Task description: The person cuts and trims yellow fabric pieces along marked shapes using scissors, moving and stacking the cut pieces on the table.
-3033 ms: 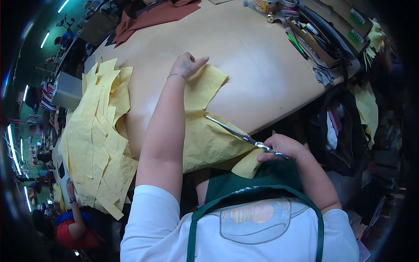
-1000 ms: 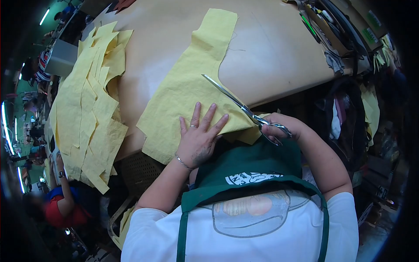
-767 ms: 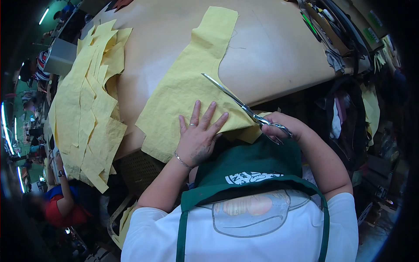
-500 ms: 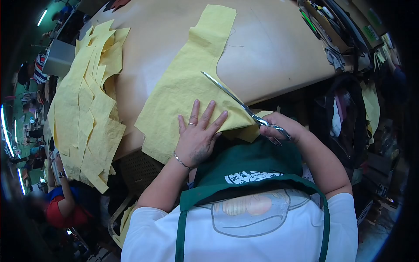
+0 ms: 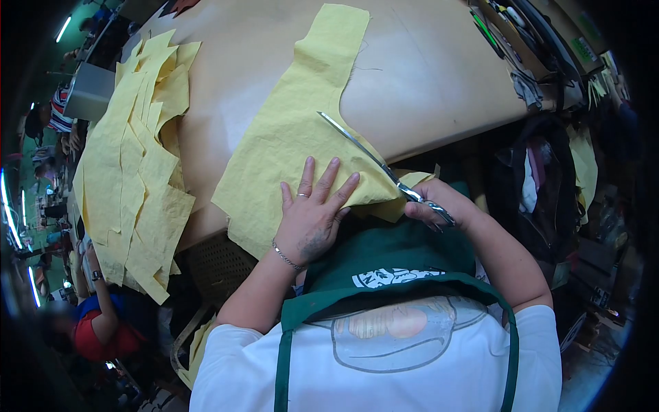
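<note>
A yellow fabric piece (image 5: 288, 130) lies on the table, its near right corner hanging over the edge by the green apron. My left hand (image 5: 316, 193) rests flat on it with fingers spread, pressing it down. In my right hand (image 5: 432, 199) is a pair of metal scissors (image 5: 360, 149), held by the handles. The long upper blade lies across the top of the fabric near its curved right edge, pointing up and left. The other blade cannot be seen; fabric seems to cover it.
Several more yellow pieces form a stack (image 5: 137, 172) on the left side of the table (image 5: 419, 75). A box of pens and tools (image 5: 511, 34) stands at the far right corner. Dark bags (image 5: 535, 178) hang at the right. A person in red (image 5: 99, 329) sits at lower left.
The scissor handles have drawn slightly closer together in my right hand. My left hand stays in place on the fabric.
</note>
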{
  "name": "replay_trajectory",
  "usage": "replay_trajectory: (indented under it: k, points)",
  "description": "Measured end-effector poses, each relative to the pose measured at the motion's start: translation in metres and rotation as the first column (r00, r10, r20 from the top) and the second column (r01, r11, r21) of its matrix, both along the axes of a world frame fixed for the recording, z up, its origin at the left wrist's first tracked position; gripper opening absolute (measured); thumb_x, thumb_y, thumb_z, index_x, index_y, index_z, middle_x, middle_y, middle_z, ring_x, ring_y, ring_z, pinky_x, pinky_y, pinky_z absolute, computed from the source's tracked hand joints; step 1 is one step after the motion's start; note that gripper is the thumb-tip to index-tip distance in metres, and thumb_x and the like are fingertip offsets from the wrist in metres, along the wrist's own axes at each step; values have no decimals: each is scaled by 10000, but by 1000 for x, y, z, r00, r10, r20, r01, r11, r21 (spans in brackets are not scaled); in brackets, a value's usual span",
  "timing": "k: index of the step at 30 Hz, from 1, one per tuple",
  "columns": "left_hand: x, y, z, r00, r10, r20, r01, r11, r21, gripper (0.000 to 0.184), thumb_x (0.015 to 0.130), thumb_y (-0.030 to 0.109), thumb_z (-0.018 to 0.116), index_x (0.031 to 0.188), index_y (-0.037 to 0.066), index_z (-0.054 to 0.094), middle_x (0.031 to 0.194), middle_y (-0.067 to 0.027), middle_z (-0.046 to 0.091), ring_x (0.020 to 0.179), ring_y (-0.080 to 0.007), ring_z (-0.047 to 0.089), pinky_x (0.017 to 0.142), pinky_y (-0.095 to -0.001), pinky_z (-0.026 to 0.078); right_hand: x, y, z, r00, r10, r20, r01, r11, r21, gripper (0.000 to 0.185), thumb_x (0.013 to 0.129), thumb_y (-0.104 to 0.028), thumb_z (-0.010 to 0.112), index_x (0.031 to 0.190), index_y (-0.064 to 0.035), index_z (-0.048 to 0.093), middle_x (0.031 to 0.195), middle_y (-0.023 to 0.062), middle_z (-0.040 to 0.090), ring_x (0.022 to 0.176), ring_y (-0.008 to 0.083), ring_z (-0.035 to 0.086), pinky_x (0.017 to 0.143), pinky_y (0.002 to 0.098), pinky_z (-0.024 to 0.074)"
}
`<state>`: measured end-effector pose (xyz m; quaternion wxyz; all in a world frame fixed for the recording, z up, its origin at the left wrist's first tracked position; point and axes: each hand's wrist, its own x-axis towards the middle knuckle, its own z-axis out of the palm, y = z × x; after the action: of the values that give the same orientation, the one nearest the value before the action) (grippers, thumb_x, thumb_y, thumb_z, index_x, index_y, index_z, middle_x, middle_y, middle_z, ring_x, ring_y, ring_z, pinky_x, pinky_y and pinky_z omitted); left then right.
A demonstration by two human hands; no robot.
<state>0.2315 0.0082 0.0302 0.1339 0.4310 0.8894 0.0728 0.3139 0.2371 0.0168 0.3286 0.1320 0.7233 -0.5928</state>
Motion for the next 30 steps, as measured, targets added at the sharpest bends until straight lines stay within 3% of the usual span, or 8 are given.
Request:
replay_trajectory:
  k: [13,19,22,30]
  points:
    - [7,9,8,996,46,75,-51,996,73,481,836,191,450,1294,252,316,1373,-74,234,1242,-390,212,875,-630,263,8,-6,-3,1000,-16,-20,18,995,95,628,616,-670,569,588,-47,495,494,23,473,458,108,490,445,254,404]
    - [10,15,12,990,47,133,-66,988,139,449,856,181,420,1294,186,322,1348,-125,267,1214,-400,258,949,-541,252,11,-9,-2,999,-24,-22,27,992,123,646,606,-688,558,572,-46,492,493,22,470,460,110,485,453,265,397]
    - [9,17,10,987,4,161,-49,959,280,424,866,160,401,1283,126,335,1309,-177,310,1191,-402,288,987,-471,242,12,-10,-2,999,-31,29,27,993,112,639,611,-680,562,567,-47,491,492,20,464,473,111,478,467,270,395]
    - [9,22,14,981,-26,190,-46,930,365,413,868,144,405,1272,94,344,1285,-209,331,1164,-423,315,988,-427,262,15,-11,-4,998,-28,-52,35,990,136,614,631,-649,579,569,-44,496,491,19,454,476,106,451,480,267,389]
